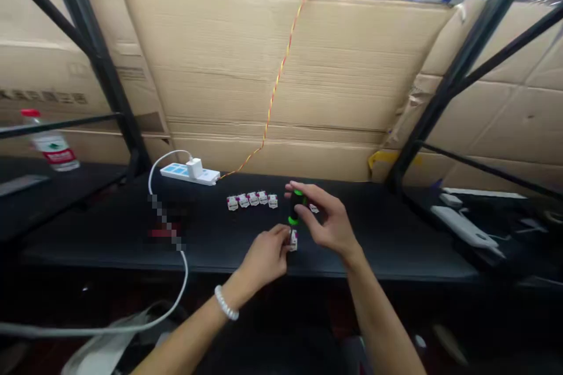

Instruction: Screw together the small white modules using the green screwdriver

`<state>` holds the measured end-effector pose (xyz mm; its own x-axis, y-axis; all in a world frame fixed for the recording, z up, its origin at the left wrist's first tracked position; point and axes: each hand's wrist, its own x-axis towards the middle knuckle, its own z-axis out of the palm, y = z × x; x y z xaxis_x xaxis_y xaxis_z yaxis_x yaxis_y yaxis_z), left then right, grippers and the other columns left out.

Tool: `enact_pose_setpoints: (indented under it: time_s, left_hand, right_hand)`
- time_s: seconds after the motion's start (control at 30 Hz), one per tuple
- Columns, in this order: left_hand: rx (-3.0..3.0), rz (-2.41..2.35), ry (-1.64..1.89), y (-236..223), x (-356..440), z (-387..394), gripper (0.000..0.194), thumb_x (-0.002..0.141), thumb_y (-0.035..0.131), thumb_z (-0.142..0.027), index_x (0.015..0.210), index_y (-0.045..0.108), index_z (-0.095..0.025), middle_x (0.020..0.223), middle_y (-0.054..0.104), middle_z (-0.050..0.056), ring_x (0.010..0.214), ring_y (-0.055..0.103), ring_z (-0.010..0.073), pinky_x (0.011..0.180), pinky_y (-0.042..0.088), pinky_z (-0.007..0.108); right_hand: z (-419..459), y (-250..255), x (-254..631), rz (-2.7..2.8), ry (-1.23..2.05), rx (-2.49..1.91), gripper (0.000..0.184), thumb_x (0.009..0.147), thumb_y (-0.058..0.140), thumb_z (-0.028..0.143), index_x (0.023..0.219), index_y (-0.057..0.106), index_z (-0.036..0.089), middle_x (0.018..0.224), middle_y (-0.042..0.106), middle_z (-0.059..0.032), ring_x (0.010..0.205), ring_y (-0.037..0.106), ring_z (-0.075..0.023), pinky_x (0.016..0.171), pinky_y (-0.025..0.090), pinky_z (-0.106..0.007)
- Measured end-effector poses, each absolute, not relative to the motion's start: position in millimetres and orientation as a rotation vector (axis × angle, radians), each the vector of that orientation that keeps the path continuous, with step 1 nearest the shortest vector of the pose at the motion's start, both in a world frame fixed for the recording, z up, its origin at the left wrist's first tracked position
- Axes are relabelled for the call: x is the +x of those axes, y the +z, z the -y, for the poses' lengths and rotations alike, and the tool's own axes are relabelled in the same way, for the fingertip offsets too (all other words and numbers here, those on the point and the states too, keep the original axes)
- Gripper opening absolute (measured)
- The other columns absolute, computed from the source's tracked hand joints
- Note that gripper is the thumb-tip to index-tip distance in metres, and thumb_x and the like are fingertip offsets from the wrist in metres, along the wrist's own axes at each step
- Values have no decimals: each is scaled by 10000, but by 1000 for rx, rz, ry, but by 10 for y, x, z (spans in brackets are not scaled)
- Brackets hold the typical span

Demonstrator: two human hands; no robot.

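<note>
My right hand (328, 217) grips a black and green screwdriver (297, 206), held upright with its shaft pointing down. Under the tip is a small white piece with purple parts (294, 240), on the black table near its front edge. The fingers of my left hand (266, 255) pinch that piece from the left side. Whether the tip sits in a screw is too small to tell. Behind my hands lies a row of several similar white and purple pieces (253, 198). Another white piece (314, 208) shows partly behind my right hand.
A white power strip (180, 173) with a plugged-in charger (194, 167) lies at the back left. Its white cable (185, 272) loops down over the table edge. A twisted red-yellow wire (273, 94) runs up the cardboard wall (211, 70). Black metal posts (103, 76) flank the table.
</note>
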<state>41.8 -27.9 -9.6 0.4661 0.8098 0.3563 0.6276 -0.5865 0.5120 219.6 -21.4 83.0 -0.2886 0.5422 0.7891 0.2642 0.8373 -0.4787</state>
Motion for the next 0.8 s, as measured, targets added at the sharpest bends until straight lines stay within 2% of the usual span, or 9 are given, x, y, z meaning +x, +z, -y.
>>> enact_pose_setpoints:
  time_s: [0.07, 0.13, 0.3, 0.37, 0.5, 0.6, 0.73, 0.8]
  left_hand:
    - [2444, -1268, 818, -113, 432, 289, 223, 913, 552, -19, 1000, 643, -203, 1097, 727, 69, 905, 712, 243, 826, 527, 341]
    - [2460, -1275, 815, -126, 443, 295, 237, 920, 538, -18, 1015, 647, -206, 1119, 725, 69, 914, 710, 240, 831, 528, 343]
    - [2440, -1218, 857, -152, 442, 283, 236, 926, 545, -23, 1022, 663, -203, 1157, 721, 81, 987, 706, 250, 898, 549, 365]
    - [2413, -1182, 897, -157, 436, 272, 233, 925, 548, -20, 1010, 669, -201, 1171, 712, 87, 1045, 692, 257, 955, 552, 383]
    - [2342, -1116, 952, -156, 436, 257, 224, 889, 584, -7, 953, 671, -203, 1171, 702, 78, 1097, 669, 255, 1024, 546, 403]
    - [2318, -1141, 969, -148, 457, 266, 224, 874, 596, -7, 945, 668, -207, 1144, 708, 75, 1077, 675, 255, 1014, 548, 403]
    - [2354, -1194, 951, -128, 489, 301, 194, 891, 591, -24, 926, 654, -204, 1086, 713, 77, 993, 687, 252, 922, 552, 378]
    - [2388, -1216, 932, -119, 496, 316, 194, 894, 582, -23, 922, 650, -202, 1067, 713, 76, 959, 687, 247, 889, 546, 369]
  right_hand:
    - [210, 823, 2195, 1848, 225, -633, 343, 978, 752, 260, 1320, 743, 294, 1139, 750, -74, 978, 740, -221, 874, 650, -379]
    - [205, 817, 2198, 1825, 126, -669, 342, 937, 809, 284, 1276, 762, 292, 1081, 713, -64, 913, 711, -209, 815, 645, -363]
    - [212, 809, 2239, 1880, 257, -643, 429, 1051, 598, 206, 1467, 647, 298, 1351, 710, -112, 1164, 739, -249, 1022, 617, -442]
    - [213, 815, 2246, 1873, 285, -638, 395, 1046, 630, 211, 1429, 673, 299, 1309, 740, -100, 1158, 743, -248, 1002, 621, -425]
    - [210, 834, 2224, 1845, 141, -656, 349, 945, 810, 267, 1288, 755, 298, 1119, 726, -62, 991, 723, -218, 867, 634, -363]
    - [228, 832, 2219, 1863, 128, -641, 400, 975, 748, 239, 1370, 719, 297, 1162, 710, -75, 1038, 715, -225, 922, 628, -383]
    - [269, 828, 2252, 1916, 276, -601, 496, 1035, 587, 165, 1512, 611, 297, 1357, 714, -106, 1213, 720, -254, 1077, 588, -447]
    - [277, 841, 2266, 1932, 305, -604, 494, 1041, 592, 165, 1515, 606, 303, 1359, 730, -101, 1199, 734, -251, 1058, 599, -439]
